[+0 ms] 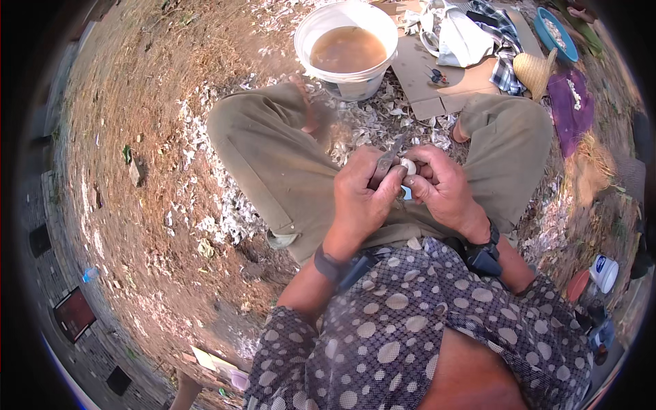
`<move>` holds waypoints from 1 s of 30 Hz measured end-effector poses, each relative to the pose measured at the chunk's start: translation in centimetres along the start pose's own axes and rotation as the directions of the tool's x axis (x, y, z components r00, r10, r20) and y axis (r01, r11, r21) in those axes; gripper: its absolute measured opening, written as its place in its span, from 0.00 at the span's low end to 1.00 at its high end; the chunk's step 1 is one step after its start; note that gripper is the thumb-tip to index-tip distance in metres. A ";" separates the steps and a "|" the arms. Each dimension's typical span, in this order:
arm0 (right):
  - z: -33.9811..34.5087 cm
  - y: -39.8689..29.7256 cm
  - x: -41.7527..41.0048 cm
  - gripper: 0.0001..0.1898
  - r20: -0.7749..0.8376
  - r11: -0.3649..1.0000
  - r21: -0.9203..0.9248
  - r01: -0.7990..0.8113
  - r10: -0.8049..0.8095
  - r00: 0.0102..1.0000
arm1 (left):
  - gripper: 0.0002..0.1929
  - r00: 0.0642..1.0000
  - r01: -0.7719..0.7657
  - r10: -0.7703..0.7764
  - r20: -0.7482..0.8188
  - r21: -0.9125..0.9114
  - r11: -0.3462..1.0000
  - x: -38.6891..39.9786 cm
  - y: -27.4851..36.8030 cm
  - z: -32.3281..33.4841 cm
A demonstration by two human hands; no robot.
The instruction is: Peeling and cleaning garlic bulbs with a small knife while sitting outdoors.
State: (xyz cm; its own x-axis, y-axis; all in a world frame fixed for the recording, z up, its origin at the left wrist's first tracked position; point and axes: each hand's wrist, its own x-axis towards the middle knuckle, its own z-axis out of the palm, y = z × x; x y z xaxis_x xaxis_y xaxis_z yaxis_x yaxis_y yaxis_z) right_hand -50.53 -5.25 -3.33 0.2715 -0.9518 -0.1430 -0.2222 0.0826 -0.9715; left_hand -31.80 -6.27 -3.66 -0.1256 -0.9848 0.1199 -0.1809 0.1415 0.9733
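Note:
A knife [391,155] with a stained blade pointing up and away is gripped in my left hand [365,187], its thumb touching a small white bulb or clove, perhaps garlic [408,166]. My right hand [442,185] pinches the same white piece between thumb and fingers, close beside the blade. Both hands meet above my lap, between my bent knees. Beyond them, a white plastic bucket [346,88] holds brownish, cloudy liquid. White papery peelings [376,120] lie on the ground between my legs and the bucket.
Flattened cardboard [464,84] lies beyond my right knee, bearing a white cloth [458,38] and a plaid cloth [505,72]. Nearby are a straw hat [530,70], a blue basin [546,23] with whitish pieces and a purple cloth [569,115]. More peelings [238,215] cover the ground at left.

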 end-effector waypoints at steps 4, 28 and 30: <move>-0.1 0.2 0.2 0.17 -0.007 0.999 0.006 0.036 -0.036 0.999 | 0.06 0.999 -0.027 0.031 -0.045 0.095 0.995 0.0 0.8 0.5; -1.3 1.7 0.7 0.21 0.249 0.372 0.892 -0.257 0.070 0.966 | 0.10 0.938 0.258 -0.307 -0.161 -0.270 0.928 0.0 0.7 0.6; -1.1 1.2 0.8 0.20 0.237 0.437 0.856 -0.275 0.140 0.961 | 0.14 0.998 -0.017 0.014 -0.067 -0.045 0.999 0.4 0.5 0.3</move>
State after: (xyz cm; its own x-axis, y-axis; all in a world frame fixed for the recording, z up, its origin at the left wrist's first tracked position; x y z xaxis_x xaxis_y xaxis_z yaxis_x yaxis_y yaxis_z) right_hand -51.63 -6.28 -4.41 0.4522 -0.8332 -0.3183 0.6302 0.5510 -0.5470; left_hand -32.27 -6.52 -3.16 -0.0620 -0.9873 0.1464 -0.1344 0.1536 0.9790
